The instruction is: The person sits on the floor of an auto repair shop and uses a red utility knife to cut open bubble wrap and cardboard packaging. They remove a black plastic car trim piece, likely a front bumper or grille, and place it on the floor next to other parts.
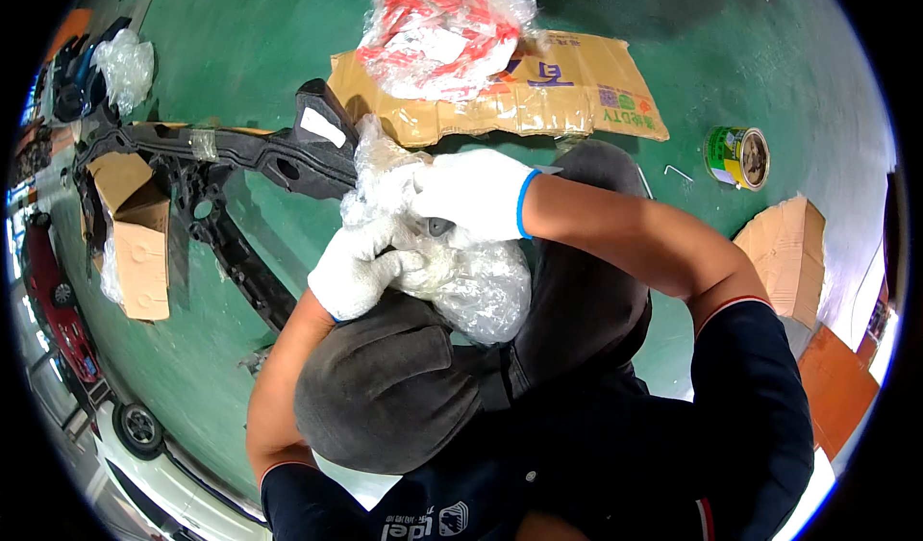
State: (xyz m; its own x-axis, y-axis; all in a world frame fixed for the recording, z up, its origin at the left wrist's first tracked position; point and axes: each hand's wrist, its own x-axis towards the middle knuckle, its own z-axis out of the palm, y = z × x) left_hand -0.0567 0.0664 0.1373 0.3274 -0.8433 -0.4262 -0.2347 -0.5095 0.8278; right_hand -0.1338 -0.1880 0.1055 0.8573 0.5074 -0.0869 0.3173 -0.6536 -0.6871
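Observation:
A bundle of crinkled clear plastic wrap (486,286) hangs over my lap, at the near end of a long black frame-like car part (260,147). My left hand (356,267), in a white knit glove, is closed on the wrap with thumb and fingers pinched. From the right, my right hand (476,195), in a white glove with a blue cuff, grips the wrap across its upper side. A small dark grey round piece (439,226) shows between the two hands; what it belongs to is hidden by the wrap and gloves.
Ahead lies a flattened cardboard sheet (577,84) bearing a red-and-clear plastic bundle (442,36). A tin can (738,157) and a bent hex key (679,173) are on the green floor at right. Cardboard (135,243) stands at left among black parts; cars are parked beyond.

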